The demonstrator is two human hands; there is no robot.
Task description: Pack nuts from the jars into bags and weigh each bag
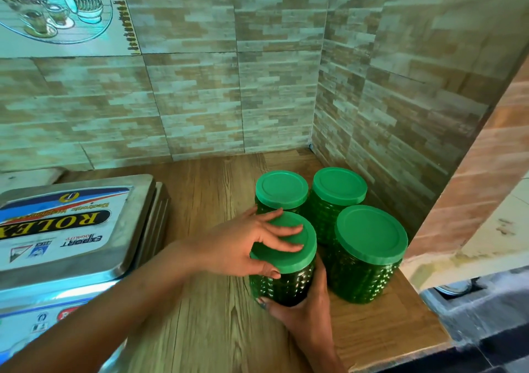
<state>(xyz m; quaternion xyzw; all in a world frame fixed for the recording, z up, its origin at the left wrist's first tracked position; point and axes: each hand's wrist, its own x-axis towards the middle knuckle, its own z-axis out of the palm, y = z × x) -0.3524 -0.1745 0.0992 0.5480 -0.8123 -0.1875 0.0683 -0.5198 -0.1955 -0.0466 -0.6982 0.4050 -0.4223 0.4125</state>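
Several dark green textured jars with green lids stand grouped in the right back corner of the wooden counter [206,301]. The nearest jar [286,284] is held from both sides. My left hand [246,243] lies on its green lid [297,246], fingers spread over the top and thumb on the rim. My right hand [306,309] wraps the jar's lower body from the front right. The other jars sit behind [282,190], behind right [339,186] and to the right [370,235], all lidded. No bags are in view.
A steel-topped electronic weighing scale [71,229] stands on the left of the counter. Tiled walls close the back and right side. The counter's right edge drops off to a dark lower area [472,315].
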